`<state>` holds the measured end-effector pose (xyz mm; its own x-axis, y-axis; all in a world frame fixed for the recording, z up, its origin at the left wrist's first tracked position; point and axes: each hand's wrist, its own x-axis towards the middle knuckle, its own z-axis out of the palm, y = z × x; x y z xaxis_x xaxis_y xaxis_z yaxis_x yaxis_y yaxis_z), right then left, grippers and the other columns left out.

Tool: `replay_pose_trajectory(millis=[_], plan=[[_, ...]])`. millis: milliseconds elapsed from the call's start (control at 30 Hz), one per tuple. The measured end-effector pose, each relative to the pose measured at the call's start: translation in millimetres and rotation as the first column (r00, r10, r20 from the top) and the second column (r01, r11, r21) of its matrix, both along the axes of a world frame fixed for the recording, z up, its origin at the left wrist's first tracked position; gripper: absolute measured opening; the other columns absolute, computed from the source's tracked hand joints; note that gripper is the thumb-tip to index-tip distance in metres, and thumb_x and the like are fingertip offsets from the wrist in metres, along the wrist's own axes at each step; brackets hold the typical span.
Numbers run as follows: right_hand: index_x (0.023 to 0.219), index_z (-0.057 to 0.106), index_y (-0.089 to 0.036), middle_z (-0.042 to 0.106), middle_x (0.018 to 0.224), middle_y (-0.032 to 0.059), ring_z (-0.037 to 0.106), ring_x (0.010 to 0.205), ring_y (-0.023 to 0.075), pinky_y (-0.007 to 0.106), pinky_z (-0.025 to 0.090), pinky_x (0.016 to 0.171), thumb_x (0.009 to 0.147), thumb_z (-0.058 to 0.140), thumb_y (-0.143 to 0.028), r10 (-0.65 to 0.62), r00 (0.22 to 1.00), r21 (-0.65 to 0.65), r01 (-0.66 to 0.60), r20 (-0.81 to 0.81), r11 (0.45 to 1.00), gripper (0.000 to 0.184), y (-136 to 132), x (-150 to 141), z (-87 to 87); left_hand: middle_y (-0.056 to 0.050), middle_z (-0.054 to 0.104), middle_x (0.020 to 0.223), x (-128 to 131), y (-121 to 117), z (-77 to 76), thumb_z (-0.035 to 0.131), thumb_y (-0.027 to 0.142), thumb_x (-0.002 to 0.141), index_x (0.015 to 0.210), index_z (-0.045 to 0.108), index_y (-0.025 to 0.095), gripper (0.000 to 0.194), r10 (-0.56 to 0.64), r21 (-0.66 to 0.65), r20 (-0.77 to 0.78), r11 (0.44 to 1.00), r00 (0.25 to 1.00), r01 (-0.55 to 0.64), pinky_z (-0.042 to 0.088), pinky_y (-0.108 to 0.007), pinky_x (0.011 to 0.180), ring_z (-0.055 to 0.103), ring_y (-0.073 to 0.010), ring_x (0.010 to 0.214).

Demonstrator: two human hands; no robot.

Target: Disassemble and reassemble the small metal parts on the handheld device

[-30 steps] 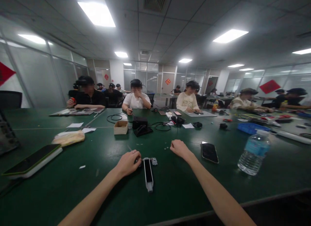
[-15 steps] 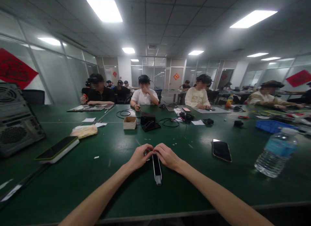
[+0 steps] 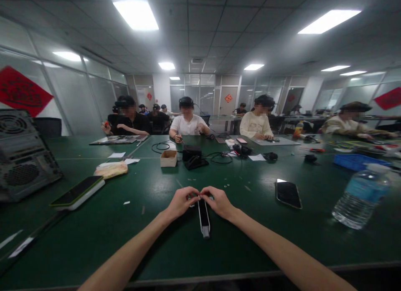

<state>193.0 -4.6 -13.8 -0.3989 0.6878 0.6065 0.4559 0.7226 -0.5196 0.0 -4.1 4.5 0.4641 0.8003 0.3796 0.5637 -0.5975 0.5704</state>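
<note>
A slim black bar-shaped device with a grey end [image 3: 204,218] lies on the green table [image 3: 163,245], pointing away from me. My left hand [image 3: 181,202] and my right hand [image 3: 219,201] meet at its far end, fingertips pinched together over a small part there. What sits between the fingertips is too small to make out. Several tiny bits [image 3: 226,185] lie on the table just beyond my right hand.
A dark phone [image 3: 288,193] and a water bottle [image 3: 360,198] lie to the right. A green-edged tablet [image 3: 77,191], a wrapped bag [image 3: 111,169] and a computer case [image 3: 25,155] stand left. A cardboard box [image 3: 168,158], black gear with cables [image 3: 192,158] and a blue tray [image 3: 357,161] sit farther off. Other people sit along the far side.
My right hand came in from the right and joined the left hand at the far end of the device. The view shifted left, bringing the computer case into sight.
</note>
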Motion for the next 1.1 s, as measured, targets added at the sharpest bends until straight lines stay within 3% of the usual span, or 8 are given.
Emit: replay_pose_trajectory(millis=[267, 433, 567, 867, 1100], plan=[[0.092, 0.062, -0.016, 0.065, 0.088, 0.0064, 0.060, 0.083, 0.0176, 0.031, 0.050, 0.076, 0.087, 0.054, -0.019, -0.074, 0.986, 0.100, 0.060, 0.148, 0.993, 0.010, 6, 12, 9.1, 0.000, 0.069, 0.086, -14, 13, 6.5, 0.062, 0.022, 0.082, 0.089, 0.069, 0.018, 0.010, -0.049, 0.029, -0.082, 0.998, 0.995, 0.051, 0.046, -0.023, 0.072, 0.060, -0.0131, 0.073], [0.089, 0.063, -0.015, 0.064, 0.088, 0.0064, 0.058, 0.082, 0.0180, 0.033, 0.048, 0.075, 0.087, 0.053, -0.017, -0.131, 0.921, 0.108, 0.097, 0.368, 0.989, 0.010, 12, 33, 18.3, 0.000, 0.071, 0.084, -23, 20, 9.0, 0.061, 0.023, 0.083, 0.087, 0.071, 0.019, 0.012, -0.073, -0.078, -0.168, 0.995, 0.983, 0.061, 0.045, -0.022, 0.073, 0.063, -0.0143, 0.076], [0.087, 0.064, -0.017, 0.064, 0.086, 0.0057, 0.057, 0.079, 0.0182, 0.033, 0.046, 0.073, 0.085, 0.054, -0.020, -0.106, 0.864, 0.049, 0.095, 0.491, 0.994, 0.011, 13, 41, 19.9, 0.000, 0.070, 0.083, -25, 19, 12.8, 0.060, 0.023, 0.083, 0.086, 0.071, 0.018, 0.013, -0.074, -0.091, -0.207, 0.994, 0.976, 0.056, 0.044, -0.022, 0.072, 0.062, -0.0145, 0.075], [0.087, 0.064, -0.018, 0.062, 0.087, 0.0054, 0.055, 0.083, 0.0181, 0.031, 0.045, 0.075, 0.087, 0.052, -0.024, -0.047, 0.844, -0.064, 0.097, 0.534, 0.993, 0.014, 8, 34, 19.1, -0.001, 0.070, 0.085, -24, 20, 11.0, 0.057, 0.024, 0.083, 0.086, 0.071, 0.018, 0.015, -0.055, -0.109, -0.270, 0.994, 0.961, 0.027, 0.044, -0.022, 0.072, 0.062, -0.0151, 0.077], [0.091, 0.063, -0.017, 0.061, 0.091, 0.0062, 0.055, 0.085, 0.0176, 0.030, 0.045, 0.077, 0.089, 0.050, -0.026, -0.025, 0.843, -0.107, 0.098, 0.538, 0.989, 0.016, 10, 32, 16.3, -0.001, 0.070, 0.079, -20, 19, 2.9, 0.055, 0.024, 0.083, 0.084, 0.070, 0.017, 0.016, -0.031, -0.108, -0.203, 0.994, 0.979, 0.009, 0.043, -0.021, 0.069, 0.062, -0.0140, 0.072]])
